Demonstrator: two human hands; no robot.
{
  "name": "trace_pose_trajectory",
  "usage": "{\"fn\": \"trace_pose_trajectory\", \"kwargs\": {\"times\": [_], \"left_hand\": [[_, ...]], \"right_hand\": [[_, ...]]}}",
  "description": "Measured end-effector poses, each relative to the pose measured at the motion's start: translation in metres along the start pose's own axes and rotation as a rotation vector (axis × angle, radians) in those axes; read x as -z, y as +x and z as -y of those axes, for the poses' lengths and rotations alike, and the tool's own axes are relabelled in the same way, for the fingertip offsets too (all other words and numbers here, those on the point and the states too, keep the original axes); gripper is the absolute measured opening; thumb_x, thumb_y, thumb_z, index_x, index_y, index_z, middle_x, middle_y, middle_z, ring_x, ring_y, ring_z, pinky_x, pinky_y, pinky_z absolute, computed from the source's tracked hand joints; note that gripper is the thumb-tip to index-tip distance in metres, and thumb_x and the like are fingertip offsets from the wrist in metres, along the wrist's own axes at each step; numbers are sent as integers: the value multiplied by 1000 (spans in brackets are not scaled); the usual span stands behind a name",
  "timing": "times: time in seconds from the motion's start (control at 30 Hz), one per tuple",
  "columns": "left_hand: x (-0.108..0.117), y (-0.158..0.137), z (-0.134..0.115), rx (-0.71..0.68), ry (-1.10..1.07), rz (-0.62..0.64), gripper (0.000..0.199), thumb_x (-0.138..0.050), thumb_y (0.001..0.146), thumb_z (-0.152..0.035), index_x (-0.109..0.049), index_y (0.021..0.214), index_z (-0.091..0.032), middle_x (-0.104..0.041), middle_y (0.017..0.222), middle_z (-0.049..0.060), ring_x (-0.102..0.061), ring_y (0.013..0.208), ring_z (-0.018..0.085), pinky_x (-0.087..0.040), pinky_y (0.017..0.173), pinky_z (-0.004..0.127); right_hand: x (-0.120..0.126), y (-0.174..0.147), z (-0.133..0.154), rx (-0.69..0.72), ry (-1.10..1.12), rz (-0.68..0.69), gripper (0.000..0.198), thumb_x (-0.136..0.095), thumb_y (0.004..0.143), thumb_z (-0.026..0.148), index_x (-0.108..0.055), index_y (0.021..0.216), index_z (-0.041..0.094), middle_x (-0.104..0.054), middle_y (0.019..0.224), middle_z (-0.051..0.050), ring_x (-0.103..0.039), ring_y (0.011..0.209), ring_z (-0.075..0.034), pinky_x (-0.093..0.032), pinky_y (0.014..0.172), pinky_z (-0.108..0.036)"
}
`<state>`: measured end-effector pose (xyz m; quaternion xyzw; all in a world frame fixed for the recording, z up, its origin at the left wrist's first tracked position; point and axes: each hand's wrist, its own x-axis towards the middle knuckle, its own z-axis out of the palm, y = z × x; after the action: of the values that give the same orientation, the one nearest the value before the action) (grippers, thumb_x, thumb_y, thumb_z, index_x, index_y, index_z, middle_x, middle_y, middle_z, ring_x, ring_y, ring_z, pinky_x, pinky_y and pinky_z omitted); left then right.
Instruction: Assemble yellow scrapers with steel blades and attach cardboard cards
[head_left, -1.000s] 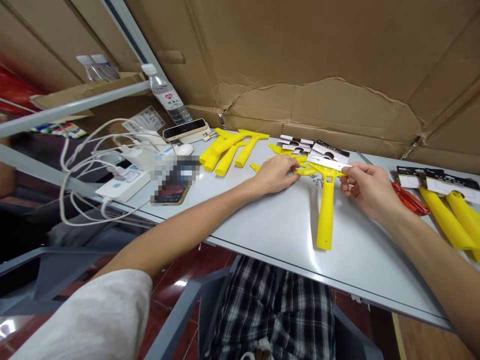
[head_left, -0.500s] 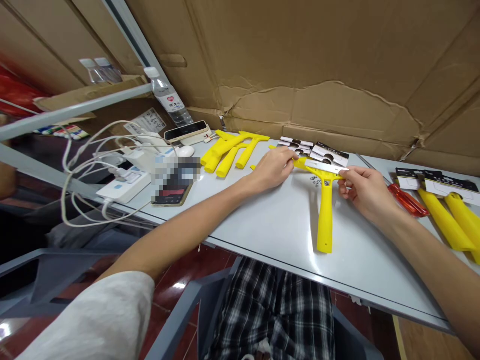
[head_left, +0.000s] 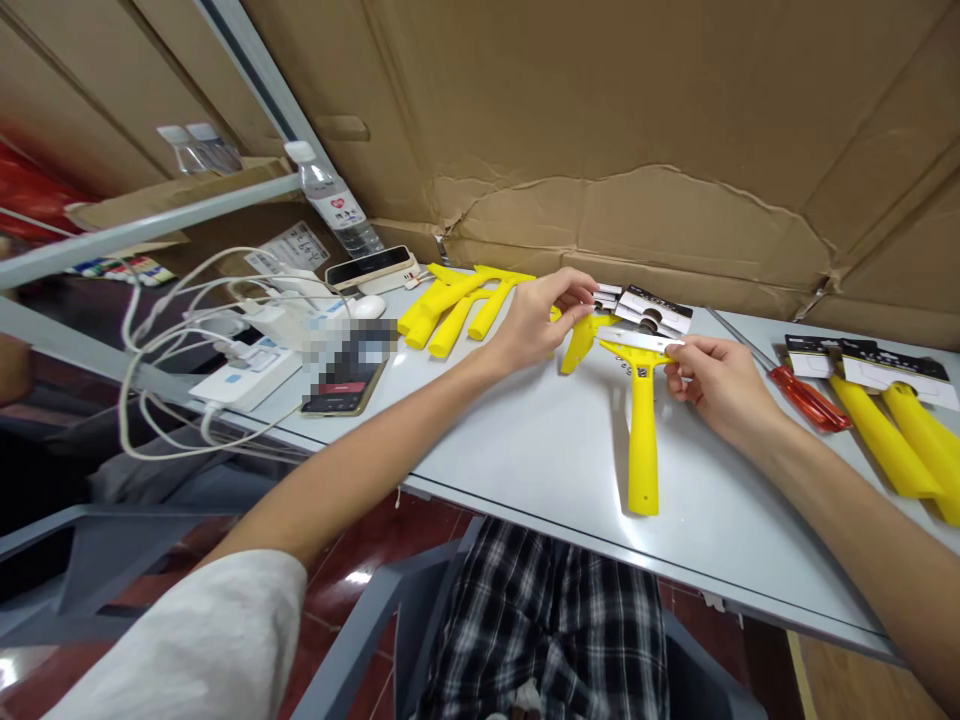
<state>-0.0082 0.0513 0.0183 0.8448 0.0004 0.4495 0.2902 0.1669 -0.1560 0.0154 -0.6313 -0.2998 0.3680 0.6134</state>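
Observation:
Between the thumb and fingers of my right hand (head_left: 712, 375) is the right end of a yellow T-shaped scraper (head_left: 643, 440). Its handle points toward me, and a flat whitish metal blade (head_left: 637, 341) lies across its head. My left hand (head_left: 544, 315) is closed, just left of the scraper head, pinching a flat yellow plastic piece (head_left: 577, 348) that hangs below the fingertips. Part of that piece is hidden by the fingers. Behind the scraper lie black-and-white packaging cards (head_left: 654, 308). Tiny dark bits, perhaps screws, show beside the scraper's neck.
More yellow scraper handles (head_left: 450, 310) lie left of my hands. A red-handled screwdriver (head_left: 808, 398) and carded yellow scrapers (head_left: 885, 435) are at right. On the left are a phone (head_left: 349, 370), a power strip (head_left: 247, 375) with tangled cables and a water bottle (head_left: 334, 200). Cardboard (head_left: 600, 120) walls the back.
My left hand has drawn away from the scraper head, up and leftward, with the flat yellow piece now apart from it. The right hand still grips the scraper, barely shifted.

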Motion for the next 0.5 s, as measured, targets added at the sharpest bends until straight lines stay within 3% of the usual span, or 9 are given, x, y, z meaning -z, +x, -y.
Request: {"fn": "trace_pose_trajectory", "kwargs": {"times": [0.2, 0.33, 0.4, 0.5], "left_hand": [[-4, -3, -1, 161, -18, 153, 26, -77, 90, -31, -65, 110, -19, -76, 106, 7, -73, 86, 14, -61, 82, 28], [12, 5, -8, 302, 138, 264, 22, -64, 97, -35, -67, 110, -18, -78, 104, 7, -72, 90, 15, -57, 81, 28], [22, 9, -13, 350, 242, 425, 27, -65, 96, -42, -70, 109, -18, -78, 97, 7, -71, 84, 17, -54, 75, 29], [32, 10, -22, 395, 346, 781, 38, -76, 85, -49, -72, 108, -18, -77, 90, 5, -70, 80, 19, -50, 72, 30]], "right_hand": [[-1, -1, 2, -7, -13, -6, 42, -86, 66, 42, -61, 82, 12, -57, 73, -5, -52, 54, -9, -38, 46, -22], [-1, -1, 3, -1, -13, -6, 43, -87, 67, 44, -62, 82, 12, -57, 73, -5, -51, 55, -9, -38, 47, -23], [0, -1, 4, 9, -11, -9, 43, -87, 67, 44, -62, 82, 12, -57, 73, -5, -51, 55, -8, -38, 47, -23], [0, 0, 4, 8, -10, -14, 43, -87, 68, 45, -62, 83, 12, -56, 72, -5, -50, 55, -8, -38, 47, -22]]}}
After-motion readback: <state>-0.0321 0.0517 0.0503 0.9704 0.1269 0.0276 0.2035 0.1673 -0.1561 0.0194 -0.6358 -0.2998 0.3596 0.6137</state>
